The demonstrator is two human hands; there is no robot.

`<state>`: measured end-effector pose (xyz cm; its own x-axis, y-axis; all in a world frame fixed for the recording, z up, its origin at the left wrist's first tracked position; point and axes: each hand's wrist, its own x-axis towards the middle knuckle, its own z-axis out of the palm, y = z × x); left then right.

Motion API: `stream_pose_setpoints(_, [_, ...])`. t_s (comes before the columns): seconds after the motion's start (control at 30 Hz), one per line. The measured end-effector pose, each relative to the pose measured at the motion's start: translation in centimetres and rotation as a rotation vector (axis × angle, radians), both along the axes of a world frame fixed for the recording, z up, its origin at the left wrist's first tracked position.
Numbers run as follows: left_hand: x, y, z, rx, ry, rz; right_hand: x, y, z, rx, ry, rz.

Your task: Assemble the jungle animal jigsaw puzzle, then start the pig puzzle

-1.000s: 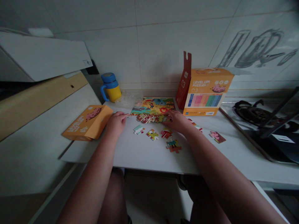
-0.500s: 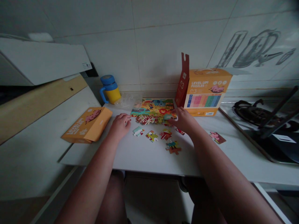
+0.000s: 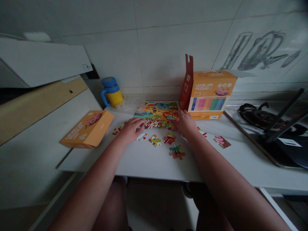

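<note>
My left hand lies at the left side of a pile of jigsaw puzzle pieces, fingers stretched out and thumb apart. At the pile's right side is my right hand, its fingers apart over the edge of a colourful animal picture sheet. I see nothing held in either hand. Nearer me lie a yellow-green piece, a red barn piece and a teal-and-brown piece. A white-and-green piece is partly covered by my left hand. Another piece rests left of that hand.
An orange puzzle box stands open at the back right; a smaller orange box lies left. A blue-yellow mug stands beside clear plastic wrap. A pink-brown card lies right, before a gas stove.
My left hand has moved right, towards the pile, uncovering a piece on its left. My right hand has shifted slightly left, and a piece now shows to its right.
</note>
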<state>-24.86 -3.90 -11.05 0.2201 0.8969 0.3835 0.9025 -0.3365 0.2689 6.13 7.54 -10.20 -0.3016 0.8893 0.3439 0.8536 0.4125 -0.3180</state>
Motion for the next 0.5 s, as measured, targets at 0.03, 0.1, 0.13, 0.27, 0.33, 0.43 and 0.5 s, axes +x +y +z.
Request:
stream_pose_setpoints(0.03, [0.0,0.1,-0.1,-0.011,0.016,-0.003,-0.3,-0.2,0.1,0.023,0.010,0.039])
stream_pose_setpoints(0.1, [0.0,0.2,-0.2,-0.024,0.032,-0.007,-0.9,-0.7,0.1,0.061,0.018,0.175])
stream_pose_setpoints(0.13, [0.0,0.3,-0.3,-0.025,0.032,-0.014,-1.3,-1.0,0.0,0.070,0.009,0.260])
stream_pose_setpoints(0.27, [-0.3,0.5,-0.2,-0.009,0.008,-0.004,-2.8,-2.0,-0.6,0.025,-0.068,0.510])
stream_pose_setpoints(0.33, [-0.2,0.5,-0.2,-0.005,-0.011,0.024,-3.1,-2.2,-0.8,-0.008,-0.096,0.548])
stream_pose_setpoints(0.43, [-0.1,0.6,-0.2,-0.011,-0.050,0.037,-3.2,-2.1,-0.8,-0.025,-0.102,0.574])
stream_pose_setpoints(0.5, [-0.1,0.7,-0.4,-0.010,-0.083,0.062,-3.1,-2.0,-0.7,-0.026,-0.092,0.594])
